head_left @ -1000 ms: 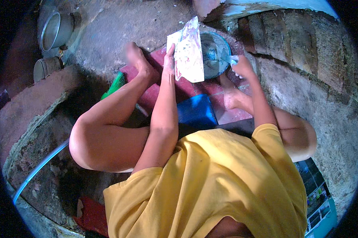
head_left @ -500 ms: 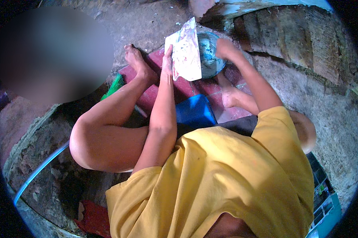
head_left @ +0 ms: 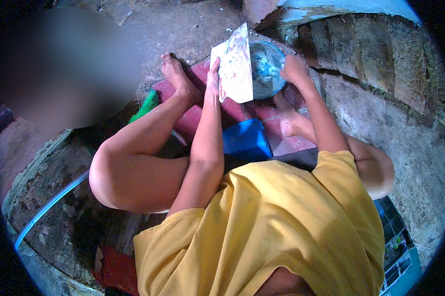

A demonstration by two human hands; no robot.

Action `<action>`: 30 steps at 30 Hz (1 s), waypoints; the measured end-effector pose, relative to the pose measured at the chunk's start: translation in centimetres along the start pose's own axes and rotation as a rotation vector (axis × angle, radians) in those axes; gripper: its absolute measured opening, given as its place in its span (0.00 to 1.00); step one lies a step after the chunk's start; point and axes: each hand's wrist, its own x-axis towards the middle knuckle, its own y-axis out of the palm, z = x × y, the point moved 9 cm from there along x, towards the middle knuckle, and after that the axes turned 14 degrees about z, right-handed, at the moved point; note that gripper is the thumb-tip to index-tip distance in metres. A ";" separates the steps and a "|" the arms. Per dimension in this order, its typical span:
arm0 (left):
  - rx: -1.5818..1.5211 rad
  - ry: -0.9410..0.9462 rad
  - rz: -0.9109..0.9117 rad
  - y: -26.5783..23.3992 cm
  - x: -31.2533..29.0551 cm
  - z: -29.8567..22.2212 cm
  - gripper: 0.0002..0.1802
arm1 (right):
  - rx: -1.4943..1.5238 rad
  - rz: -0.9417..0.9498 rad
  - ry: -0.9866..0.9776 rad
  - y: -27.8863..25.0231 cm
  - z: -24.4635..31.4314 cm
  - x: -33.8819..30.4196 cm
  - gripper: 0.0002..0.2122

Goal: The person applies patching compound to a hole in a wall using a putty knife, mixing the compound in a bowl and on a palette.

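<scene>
My left hand grips a white, paint-smeared board by its left edge, thumb on the near face. The board is tilted up beside a round blue bucket and hides its left side. Inside the bucket lies a thick whitish and blue mass. At the bucket's right rim is my right hand, its fingers curled closed. What they hold, if anything, is hidden from this view.
Between my legs sits a blue box-like object on reddish tiles. Green bristles lie by my left shin. A rough wall-like slab stands at the upper right. At the lower left runs a pale blue pipe.
My right hand has moved right, from over the bucket's inside to its right rim, so more of the contents shows. The left hand still holds the board. The whole view has shifted slightly.
</scene>
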 end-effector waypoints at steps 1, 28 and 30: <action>0.004 0.008 0.003 -0.5 0.1 -0.1 0.26 | -0.023 0.013 -0.023 -0.3 0.8 0.3 0.07; 0.099 0.056 -0.045 0.7 -0.1 -0.7 0.28 | -0.268 0.081 -0.072 -1.4 3.0 0.2 0.10; -0.096 -0.044 0.077 1.2 0.1 0.1 0.27 | -0.260 0.045 -0.015 -2.0 2.1 0.6 0.11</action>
